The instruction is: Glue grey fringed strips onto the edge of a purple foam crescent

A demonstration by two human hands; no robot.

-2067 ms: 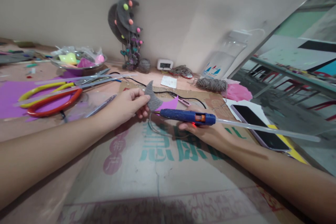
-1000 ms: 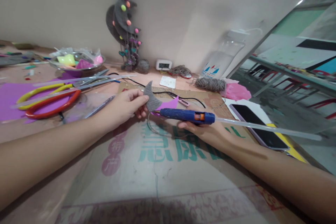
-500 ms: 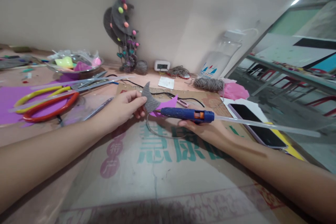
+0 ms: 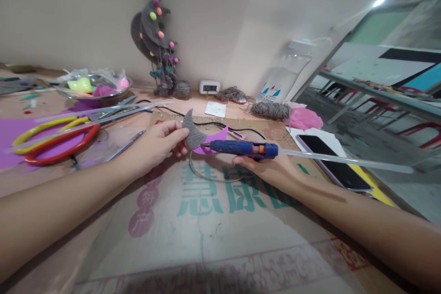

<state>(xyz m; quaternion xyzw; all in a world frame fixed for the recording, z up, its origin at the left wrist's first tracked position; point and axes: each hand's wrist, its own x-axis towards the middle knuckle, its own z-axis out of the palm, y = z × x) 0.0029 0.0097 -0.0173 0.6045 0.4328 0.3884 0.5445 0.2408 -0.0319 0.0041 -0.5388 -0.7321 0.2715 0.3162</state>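
My left hand [image 4: 163, 143] pinches a grey, yarn-covered curved piece [image 4: 193, 134] at its left edge. A blue glue gun [image 4: 237, 147] is gripped in my right hand [image 4: 262, 163], with a long clear glue stick [image 4: 344, 161] sticking out of its rear. The gun's nozzle is at the lower right edge of the grey piece; whether it touches cannot be made out. Behind the nozzle lies a purple scrap [image 4: 220, 135]. A strand of grey yarn [image 4: 206, 179] loops below the piece over the printed cardboard [image 4: 165, 243].
Scissors with red and yellow handles [image 4: 62, 144] and a metal bowl [image 4: 94, 96] lie left. At the back are a hanging moon decoration [image 4: 156, 32], small clock [image 4: 209, 87], yarn [image 4: 270, 110] and bottle [image 4: 284, 73]. A phone [image 4: 334, 161] lies right.
The whole view has shifted slightly, so most things appear a little further left. Both hands keep their holds, and the nozzle stays by the grey piece's lower edge.
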